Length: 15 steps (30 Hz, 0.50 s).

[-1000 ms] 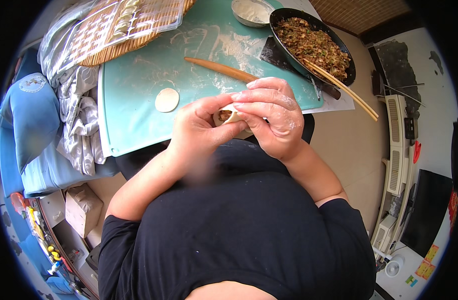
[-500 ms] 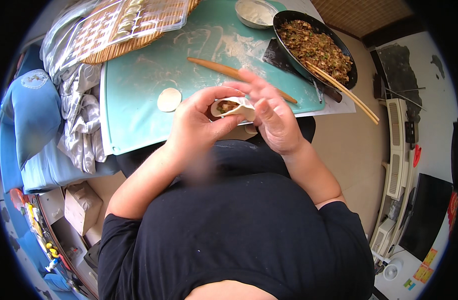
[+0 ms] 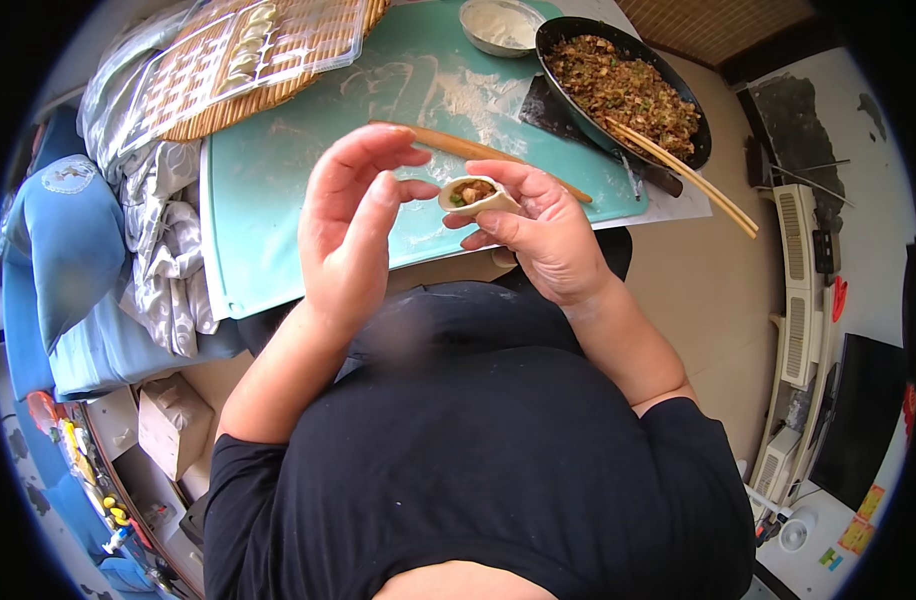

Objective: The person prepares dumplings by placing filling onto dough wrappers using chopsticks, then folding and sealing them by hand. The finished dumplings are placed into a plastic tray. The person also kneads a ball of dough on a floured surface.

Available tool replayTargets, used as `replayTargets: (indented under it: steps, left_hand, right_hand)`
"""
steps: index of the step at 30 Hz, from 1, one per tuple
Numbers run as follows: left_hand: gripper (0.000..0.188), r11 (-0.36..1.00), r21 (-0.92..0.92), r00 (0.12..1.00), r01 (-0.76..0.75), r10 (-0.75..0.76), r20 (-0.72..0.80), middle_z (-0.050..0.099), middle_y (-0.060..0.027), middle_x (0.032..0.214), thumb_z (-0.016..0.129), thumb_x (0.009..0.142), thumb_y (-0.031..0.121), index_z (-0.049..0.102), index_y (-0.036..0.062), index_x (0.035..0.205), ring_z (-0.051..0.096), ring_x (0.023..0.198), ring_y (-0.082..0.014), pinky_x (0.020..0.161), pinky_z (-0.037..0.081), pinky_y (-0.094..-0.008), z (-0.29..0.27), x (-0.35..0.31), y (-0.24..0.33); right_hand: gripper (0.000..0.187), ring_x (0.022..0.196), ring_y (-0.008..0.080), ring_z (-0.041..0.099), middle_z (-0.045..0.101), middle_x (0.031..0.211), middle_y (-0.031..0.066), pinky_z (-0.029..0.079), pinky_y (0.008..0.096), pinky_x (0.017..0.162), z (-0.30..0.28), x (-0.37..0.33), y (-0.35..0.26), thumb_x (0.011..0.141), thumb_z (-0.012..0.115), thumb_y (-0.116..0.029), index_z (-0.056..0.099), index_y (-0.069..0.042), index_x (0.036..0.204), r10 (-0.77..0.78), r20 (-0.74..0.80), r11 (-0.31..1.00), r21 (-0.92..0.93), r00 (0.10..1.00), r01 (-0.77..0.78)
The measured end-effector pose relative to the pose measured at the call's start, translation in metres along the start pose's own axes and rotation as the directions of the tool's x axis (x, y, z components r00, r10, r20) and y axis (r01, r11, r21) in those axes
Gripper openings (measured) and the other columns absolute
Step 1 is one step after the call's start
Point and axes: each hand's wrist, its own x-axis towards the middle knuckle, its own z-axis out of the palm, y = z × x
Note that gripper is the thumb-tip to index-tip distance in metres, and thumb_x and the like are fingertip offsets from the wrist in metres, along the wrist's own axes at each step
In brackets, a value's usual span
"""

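Observation:
A half-folded dumpling (image 3: 468,197) sits in the pinch of my right hand (image 3: 556,240), its right end pressed together between thumb and fingers. The left end gapes, with brown and green filling showing. My left hand (image 3: 346,230) is just left of it, fingers curved and apart, holding nothing; its fingertips come close to the dumpling's left rim. Beyond both hands a tapered wooden rolling pin (image 3: 463,146) lies slantwise on the floury turquoise mat (image 3: 253,210).
At the far right stands a black pan of chopped filling (image 3: 623,85), with chopsticks (image 3: 693,185) across its rim. A dark flat blade (image 3: 546,115) lies partly under it. Beside the pan is a flour bowl (image 3: 500,28). A clear tray (image 3: 328,40) with several dumplings rests on a wicker tray (image 3: 193,125).
The dumpling has passed from my left hand's hold to my right hand's pinch. My left hand has drawn back leftward and opened. The round wrapper on the mat is now hidden behind it.

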Motion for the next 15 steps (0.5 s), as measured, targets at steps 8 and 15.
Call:
replayTargets:
  steps: [8,15]
  left_hand:
    - [0.057,0.691,0.341,0.738,-0.637,0.42,0.528,0.045,-0.0217,0.114,0.049,0.088,0.046,0.049,-0.0023,0.118,0.053,0.096,-0.0301,0.076,0.048,-0.0393,-0.006,0.012,-0.004]
    - [0.059,0.635,0.436,0.743,-0.638,0.358,0.566,0.043,-0.0218,0.116,0.054,0.085,0.044,0.047,-0.0029,0.12,0.053,0.099,-0.0316,0.079,0.05,-0.0388,-0.006,0.009,-0.002]
  right_hand:
    - [0.039,0.092,0.0185,0.061,0.059,0.107,0.0099,0.051,0.0281,0.076,0.003,0.0,0.001,0.085,0.061,-0.009,0.047,-0.001,0.12,0.057,0.027,0.998,0.017,0.998,-0.058]
    - [0.039,0.091,0.0167,0.061,0.06,0.106,0.0095,0.049,0.0268,0.077,0.004,-0.003,-0.001,0.085,0.062,-0.011,0.046,0.0,0.119,0.065,0.031,0.998,0.008,0.997,-0.066]
